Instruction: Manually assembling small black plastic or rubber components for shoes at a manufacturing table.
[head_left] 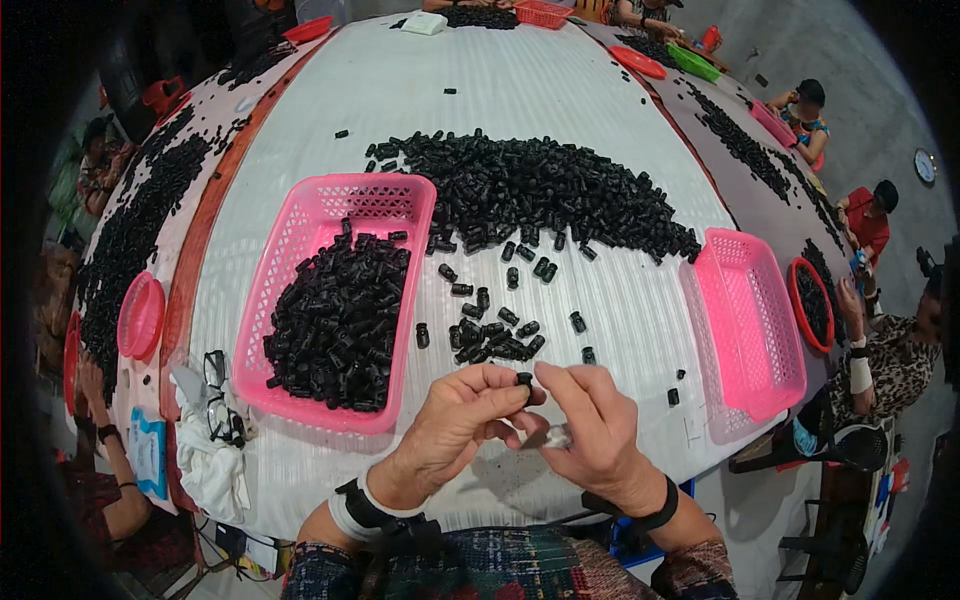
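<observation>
Black plastic cylinder (pixel 524 380), pinched in the left hand (pixel 450 420): I'd steady it, angling the pale object (pixel 556 436) pinched in the right hand (pixel 605 430) safely clear.

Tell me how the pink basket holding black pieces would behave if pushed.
The pink basket likely holds its shape, given its rim and lattice walls. Its broad, low form suggests sliding rather than tipping. The black pieces heaped toward its near end probably make that end heavier.

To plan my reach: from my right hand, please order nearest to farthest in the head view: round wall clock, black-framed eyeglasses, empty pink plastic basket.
1. Empty pink basket, right.
2. Eyeglasses, left.
3. Wall clock, far right.
</observation>
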